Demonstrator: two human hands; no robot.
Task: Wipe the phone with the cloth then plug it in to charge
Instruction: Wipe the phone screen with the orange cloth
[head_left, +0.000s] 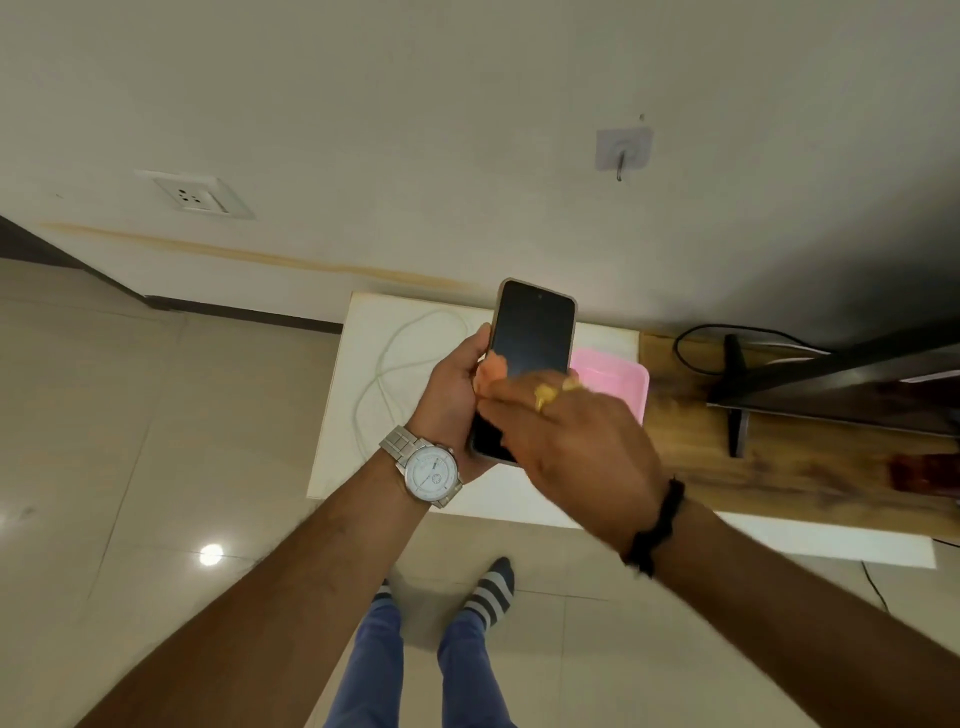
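Note:
My left hand (452, 395) holds a dark phone (532, 332) upright above the white table, screen facing me and unlit. My right hand (576, 441), blurred, lies across the lower half of the screen. A small orange bit of cloth (491, 370) shows under its fingers, pressed against the glass. A white charging cable (384, 364) lies looped on the white table (353, 467) below and to the left of the phone. A white wall socket (195, 196) sits on the wall at upper left.
A pink tray (623, 382) rests on the white table just right of the phone. Further right, a wooden table (779, 467) carries a black screen on a stand (737, 395) with black cables. An adhesive hook (622, 150) is on the wall.

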